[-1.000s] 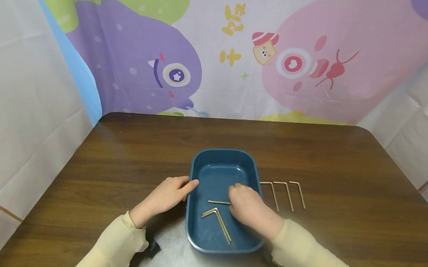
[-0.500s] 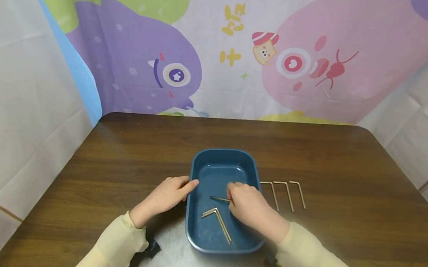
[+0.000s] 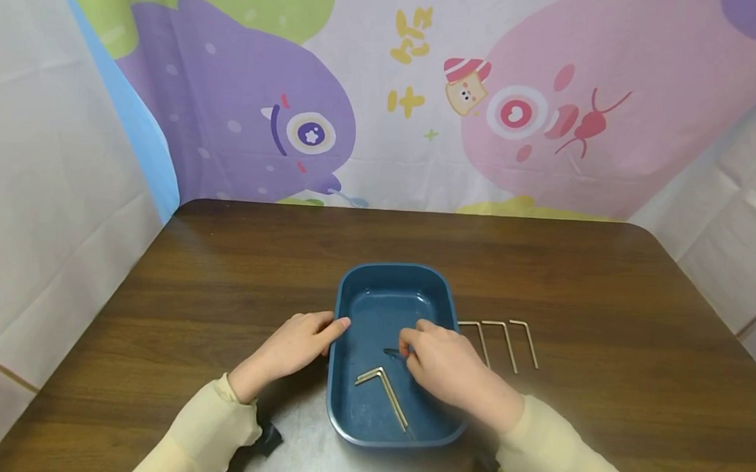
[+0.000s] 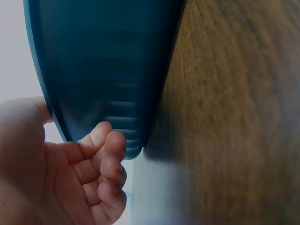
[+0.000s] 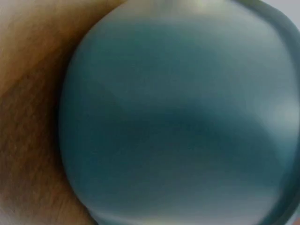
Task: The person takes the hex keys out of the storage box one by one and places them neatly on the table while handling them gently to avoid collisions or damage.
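Observation:
A blue rectangular bin [image 3: 398, 266] stands on the table. My left hand [image 3: 299, 341] holds its left side, thumb over the rim and fingers outside; in the left wrist view the curled fingers [image 4: 112, 171] lie against the outer wall. Inside the bin, my right hand [image 3: 439, 360] pinches an L-shaped hex key [image 3: 390, 352]; just a short dark end shows, the rest hidden by the hand. Below it, two brass-coloured hex keys [image 3: 394, 401] lie side by side on the bin floor. The right wrist view shows only the bin's outer wall [image 5: 178, 70] and table.
Right of the bin, three more hex keys [image 3: 510, 348] lie in a row on the wooden table [image 3: 240, 252], the nearest one partly behind the bin and right hand. A printed cartoon cloth [image 3: 405, 160] hangs at the table's far edge, with pale cloth at both sides.
My right hand has shifted slightly right and turned with the hex key, so less of the key shows and it looks darker. The left hand and the other keys stay put.

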